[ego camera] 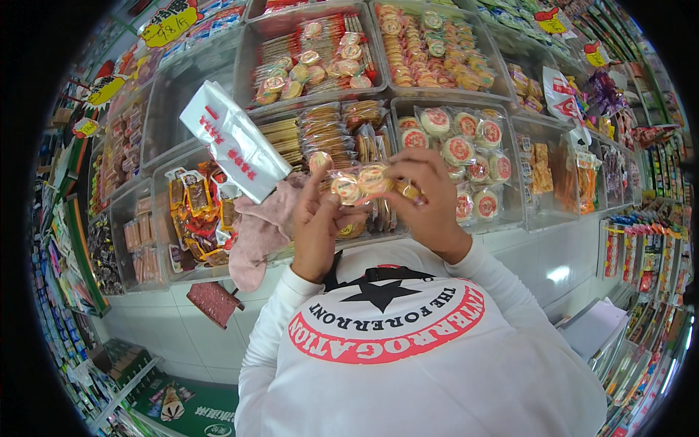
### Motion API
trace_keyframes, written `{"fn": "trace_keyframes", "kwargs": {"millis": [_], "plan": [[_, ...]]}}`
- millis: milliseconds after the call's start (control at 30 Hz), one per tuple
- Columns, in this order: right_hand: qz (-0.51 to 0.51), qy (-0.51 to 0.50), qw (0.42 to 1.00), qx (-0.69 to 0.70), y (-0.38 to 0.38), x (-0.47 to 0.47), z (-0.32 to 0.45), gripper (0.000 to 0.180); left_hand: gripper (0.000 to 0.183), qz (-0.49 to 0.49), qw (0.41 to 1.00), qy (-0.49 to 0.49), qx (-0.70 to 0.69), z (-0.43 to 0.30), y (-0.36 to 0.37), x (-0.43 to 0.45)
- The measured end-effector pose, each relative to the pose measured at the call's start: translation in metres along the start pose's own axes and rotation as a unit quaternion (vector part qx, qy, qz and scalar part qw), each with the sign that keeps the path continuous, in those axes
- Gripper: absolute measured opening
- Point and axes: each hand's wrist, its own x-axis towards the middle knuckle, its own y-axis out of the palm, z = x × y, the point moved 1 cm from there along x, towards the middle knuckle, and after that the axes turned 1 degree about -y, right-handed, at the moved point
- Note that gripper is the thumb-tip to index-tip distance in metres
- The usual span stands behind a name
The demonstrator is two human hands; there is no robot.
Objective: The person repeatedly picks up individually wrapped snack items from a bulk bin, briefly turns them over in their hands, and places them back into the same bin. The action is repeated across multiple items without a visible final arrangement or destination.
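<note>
Both of my hands are raised over a bin of biscuits, holding small round wrapped biscuits between them. My left hand (315,226) pinches the left end of a short row of packets, and its fingers are partly hidden behind them. The wrapped biscuits (359,184) have pale round faces with red and yellow print. My right hand (428,199) grips the row's other end with bent fingers, a yellowish packet showing under them. Beneath lie stacks of thin biscuits (326,131) in transparent wrappers. A pink fuzzy cloth item (270,218) lies left of my left hand.
A white plastic bag (235,141) with red writing lies across the bins at left. Round white cakes (460,150) fill the bin at right. Brown snacks in orange wrappers (196,202) sit at left. Farther bins hold biscuits (437,49). A white tiled counter front (185,333) runs below.
</note>
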Motion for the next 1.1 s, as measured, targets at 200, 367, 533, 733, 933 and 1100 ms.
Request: {"fn": "trace_keyframes", "kwargs": {"millis": [200,367,533,733,933,1100], "plan": [[0.086,-0.155,0.978,-0.108,0.005,-0.004,-0.001,0.026,0.050,0.074,0.987,-0.048,-0.131,-0.006,0.007,-0.003],[0.135,-0.157,0.973,-0.105,0.001,0.000,0.002,0.028,0.050,0.054,0.997,-0.040,-0.038,-0.008,0.005,-0.002],[0.104,0.115,0.984,0.089,0.006,-0.010,-0.004,0.034,0.057,0.016,1.000,-0.001,-0.009,-0.001,0.002,0.000],[0.076,0.389,0.823,0.407,-0.001,-0.013,-0.017,0.032,0.057,-0.031,0.999,0.037,-0.021,-0.005,-0.001,0.002],[0.023,0.416,0.809,0.415,0.008,-0.022,-0.020,0.030,0.033,-0.033,0.997,0.038,-0.053,-0.001,0.001,0.004],[-0.028,0.464,0.778,0.422,0.006,-0.019,-0.020,0.029,0.034,-0.031,0.998,0.031,-0.044,0.005,-0.007,0.004]]}}
